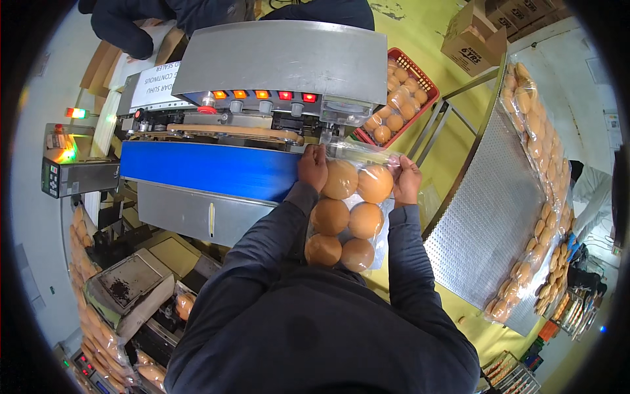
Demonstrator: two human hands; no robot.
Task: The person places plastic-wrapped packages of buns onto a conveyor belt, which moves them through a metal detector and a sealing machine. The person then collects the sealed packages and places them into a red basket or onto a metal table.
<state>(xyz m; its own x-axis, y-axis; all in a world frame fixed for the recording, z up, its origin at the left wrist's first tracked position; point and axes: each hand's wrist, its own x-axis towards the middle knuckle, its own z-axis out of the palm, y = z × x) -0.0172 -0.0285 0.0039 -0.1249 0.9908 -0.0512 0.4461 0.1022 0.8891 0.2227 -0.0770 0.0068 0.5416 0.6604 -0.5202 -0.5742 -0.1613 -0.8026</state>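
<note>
A clear plastic bag of several round buns [347, 216] hangs in front of me, its mouth edge uppermost. My left hand [313, 166] pinches the bag's top left corner, close to the intake end of the continuous band sealer [280, 59]. At the top right corner, my right hand [407, 180] grips the same bag. Left of the bag runs the sealer's blue conveyor belt [211, 167]. The bag's mouth is spread flat between both hands, and its lower end lies near my torso.
A red crate [433, 88] of bagged buns stands beyond the sealer. At right is a perforated metal table [472, 221] with bagged buns along its far side. Another person [162, 15] is behind the sealer. A dirty metal machine [130, 290] stands at lower left.
</note>
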